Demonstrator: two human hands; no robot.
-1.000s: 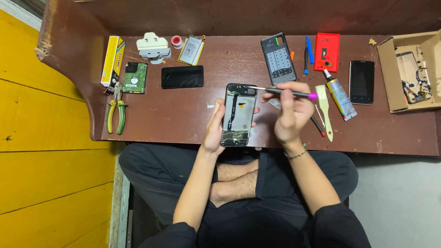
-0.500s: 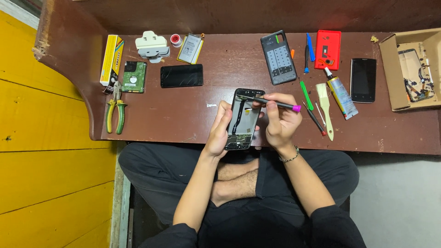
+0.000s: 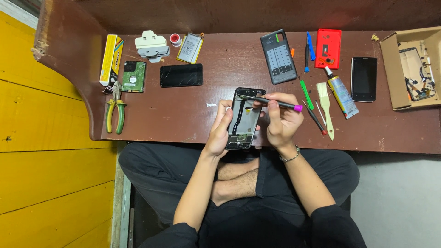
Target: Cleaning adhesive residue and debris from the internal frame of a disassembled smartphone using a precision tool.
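While the left hand (image 3: 219, 133) clasps the opened phone (image 3: 243, 119) upright, its long axis toward the desk, the right hand (image 3: 281, 121) pinches a screwdriver (image 3: 275, 103); tip leftward at the phone's top edge.

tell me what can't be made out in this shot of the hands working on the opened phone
Head view only:
- Tip of the screwdriver on the opened phone: too small to see what it touches.
- Phone's lower left edge: hidden under the left hand.
- Right hand covers the table beneath it.
- Cardboard box: cut off by the right edge; its parts are too small.
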